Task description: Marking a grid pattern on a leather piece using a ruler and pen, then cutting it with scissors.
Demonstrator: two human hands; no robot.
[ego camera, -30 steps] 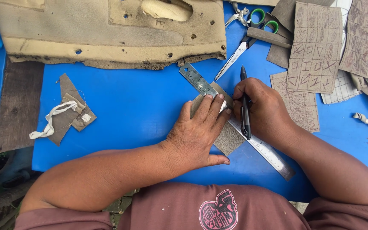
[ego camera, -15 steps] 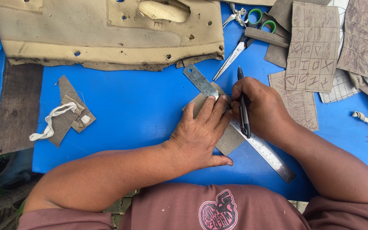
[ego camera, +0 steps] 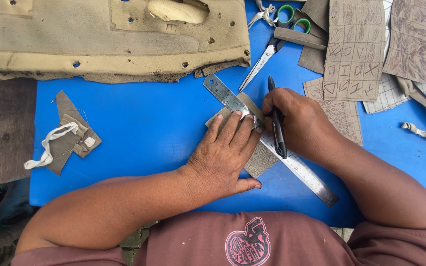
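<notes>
My left hand [ego camera: 225, 155] lies flat, fingers spread, pressing a steel ruler [ego camera: 301, 170] onto a small grey-brown leather piece [ego camera: 261, 158] on the blue table [ego camera: 149, 123]. The ruler runs diagonally from upper left to lower right. My right hand [ego camera: 299, 123] grips a black pen [ego camera: 275, 123] beside the ruler's far edge, with its fingertips at the leather piece.
A large worn beige padded panel [ego camera: 109, 39] with holes lies at the back left. Green-handled scissors [ego camera: 272, 47] and several marked leather pieces [ego camera: 353, 49] lie at the back right. A leather scrap with white cord [ego camera: 65, 140] sits at left, another white cord [ego camera: 420, 132] at right.
Both hands, the ruler and the pen keep almost the same place; the view has shifted slightly and the pen hand sits a little further up along the ruler.
</notes>
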